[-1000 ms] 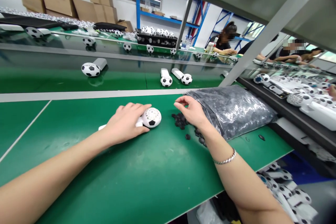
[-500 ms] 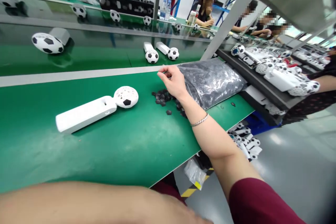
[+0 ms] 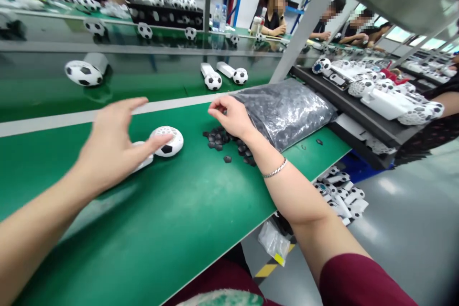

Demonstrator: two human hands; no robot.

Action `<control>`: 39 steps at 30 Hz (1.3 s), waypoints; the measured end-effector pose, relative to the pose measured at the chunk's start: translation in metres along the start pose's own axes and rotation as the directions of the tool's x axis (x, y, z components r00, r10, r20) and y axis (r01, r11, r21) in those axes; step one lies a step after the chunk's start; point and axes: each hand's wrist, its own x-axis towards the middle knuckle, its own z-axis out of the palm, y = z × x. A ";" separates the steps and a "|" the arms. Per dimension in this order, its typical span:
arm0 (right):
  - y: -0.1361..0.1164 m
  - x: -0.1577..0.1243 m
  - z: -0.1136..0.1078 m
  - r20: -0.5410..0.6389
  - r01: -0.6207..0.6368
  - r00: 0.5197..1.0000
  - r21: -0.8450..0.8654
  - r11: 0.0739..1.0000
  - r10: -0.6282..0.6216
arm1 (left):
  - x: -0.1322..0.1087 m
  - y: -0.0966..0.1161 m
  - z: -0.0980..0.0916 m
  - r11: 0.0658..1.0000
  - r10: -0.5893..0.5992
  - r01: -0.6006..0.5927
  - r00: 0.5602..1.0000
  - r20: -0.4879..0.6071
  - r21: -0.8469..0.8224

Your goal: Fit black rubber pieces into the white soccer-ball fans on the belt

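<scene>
On the green table lies a white handheld fan-like device with a football-patterned round head point(image 3: 168, 141); its long handle is mostly hidden behind my left hand point(image 3: 113, 138). That hand hovers over the handle, thumb and fingers spread apart, slightly blurred. My right hand point(image 3: 231, 117) is above a small pile of black pentagonal pieces point(image 3: 217, 138), its thumb and fingertips drawn together in a pinch. Whatever is between those fingertips, if anything, is too small to make out. A clear plastic bag full of black pieces point(image 3: 292, 110) lies just right of it.
Beyond a pale strip, more football-headed devices point(image 3: 212, 80) rest on a shiny green conveyor. A black tray point(image 3: 358, 110) heaped with devices stands at the right, beside a slanted grey post point(image 3: 308, 24). A bin below holds more devices point(image 3: 340, 196). Several people sit farther back.
My left hand has risen from the bottom edge to over the white device, its fingers now spread. The right hand stays pinched over the black pieces. Devices on the conveyor have shifted right.
</scene>
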 end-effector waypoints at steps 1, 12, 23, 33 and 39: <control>-0.001 -0.001 0.000 0.035 -0.009 0.999 0.002 1.000 0.009 | 0.003 0.001 0.002 0.999 -0.024 0.023 1.000 0.014 0.044; -0.014 -0.010 0.012 0.413 0.027 0.909 -0.213 0.977 0.065 | 0.006 -0.006 0.007 0.959 0.234 -0.262 0.947 0.221 0.107; -0.017 -0.010 0.015 0.433 -0.167 0.873 -0.166 0.972 0.224 | 0.004 -0.009 0.011 0.968 0.221 -0.230 0.971 0.093 0.098; -0.027 -0.013 0.010 0.427 -0.164 0.870 -0.223 0.961 0.247 | 0.001 -0.011 0.016 0.969 0.239 -0.241 0.970 0.043 0.050; -0.023 -0.016 0.016 0.351 -0.029 0.920 -0.379 0.925 0.172 | 0.000 -0.008 0.012 0.969 0.239 -0.242 0.970 0.053 0.048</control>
